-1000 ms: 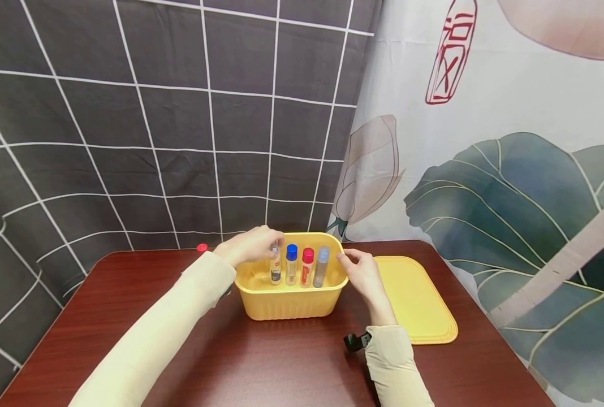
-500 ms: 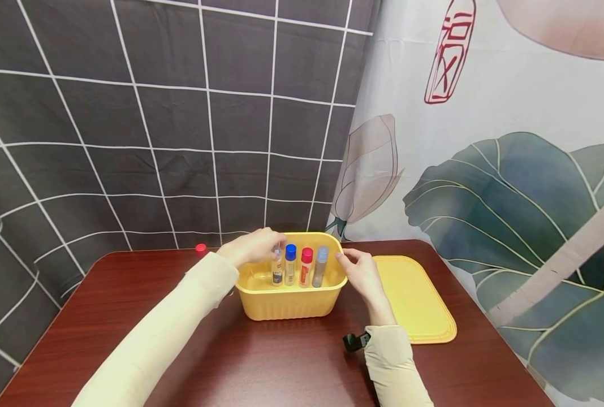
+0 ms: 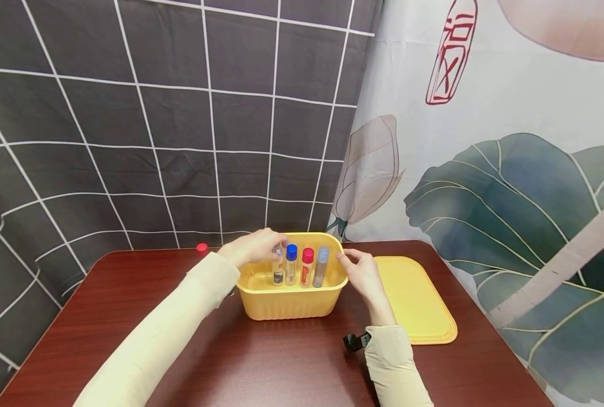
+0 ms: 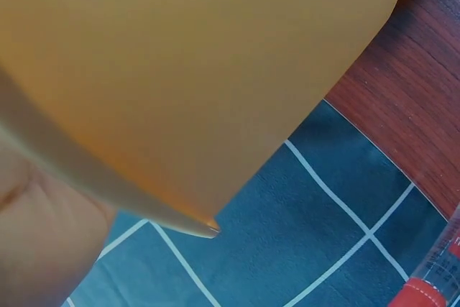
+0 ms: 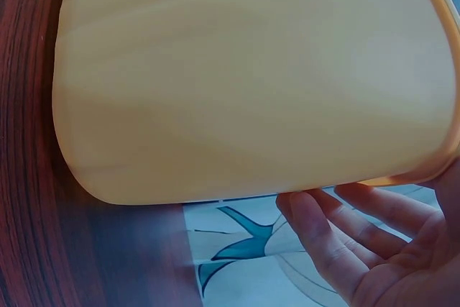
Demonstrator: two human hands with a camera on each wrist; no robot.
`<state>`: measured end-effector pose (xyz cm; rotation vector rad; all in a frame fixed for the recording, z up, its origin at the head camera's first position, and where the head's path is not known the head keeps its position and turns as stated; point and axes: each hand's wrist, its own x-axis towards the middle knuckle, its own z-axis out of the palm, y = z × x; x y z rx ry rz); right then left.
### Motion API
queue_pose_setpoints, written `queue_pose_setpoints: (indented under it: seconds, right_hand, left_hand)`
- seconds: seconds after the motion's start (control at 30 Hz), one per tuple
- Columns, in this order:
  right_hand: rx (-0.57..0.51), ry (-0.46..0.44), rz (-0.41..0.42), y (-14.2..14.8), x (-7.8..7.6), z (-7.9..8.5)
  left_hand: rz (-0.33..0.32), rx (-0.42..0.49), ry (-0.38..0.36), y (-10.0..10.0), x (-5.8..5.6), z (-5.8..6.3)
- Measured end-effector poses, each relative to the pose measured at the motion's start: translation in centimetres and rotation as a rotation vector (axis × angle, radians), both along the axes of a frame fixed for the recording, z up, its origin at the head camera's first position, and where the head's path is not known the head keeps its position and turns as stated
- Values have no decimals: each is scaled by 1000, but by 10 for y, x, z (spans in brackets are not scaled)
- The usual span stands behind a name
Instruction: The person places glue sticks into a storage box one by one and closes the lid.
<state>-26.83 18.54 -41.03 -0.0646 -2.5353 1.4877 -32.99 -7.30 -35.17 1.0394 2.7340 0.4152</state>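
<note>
Head view: one held tube [image 3: 278, 272], pale with a printed label, at the left end of a row inside the yellow box [image 3: 289, 306]; near upright. Whether its base touches the box floor cannot be told.

Handling note: the work in hand seems to be placing or straightening this tube. Best kept vertical, gripped lightly at the top and let go only when it stands unaided; a sideways nudge could topple the row. The box is best kept steady by its right end.

Left hand [image 3: 253, 247]: over the box's left part, its fingers pinching the held tube's top; the tube hangs directly below the fingertips. Grip not visible in the left wrist view.

Right hand [image 3: 361, 271]: at the box's right end, thumb and fingers gripping the rim.

Box, further contents, left to right: blue-capped tube [image 3: 291, 265]; red-capped tube [image 3: 306, 268]; grey-blue tube [image 3: 320, 268], leaning slightly.

Left of the box, apart: another tube, its red cap [image 3: 202, 247] showing past the sleeve.

Right of the box: yellow lid [image 3: 420, 299], flat.

Beneath the box: reddish-brown desk [image 3: 281, 362].

Behind the box: dark grid cloth [image 3: 169, 118].
</note>
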Motion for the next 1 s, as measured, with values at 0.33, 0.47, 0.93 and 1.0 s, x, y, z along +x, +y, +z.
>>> queue_pose_setpoints:
  seconds: [0.33, 0.47, 0.93, 1.0]
  right_hand:
    - [7, 1, 5, -1, 0, 0]
    - [10, 4, 5, 0, 0, 0]
    - [3, -19, 7, 1, -2, 0]
    - [-1, -17, 8, 1, -2, 0]
  left_hand:
    - [42, 34, -21, -10, 1, -1]
    - [48, 54, 10, -15, 2, 2]
    - [131, 234, 114, -60, 13, 20]
    - [168, 253, 123, -69, 15, 19]
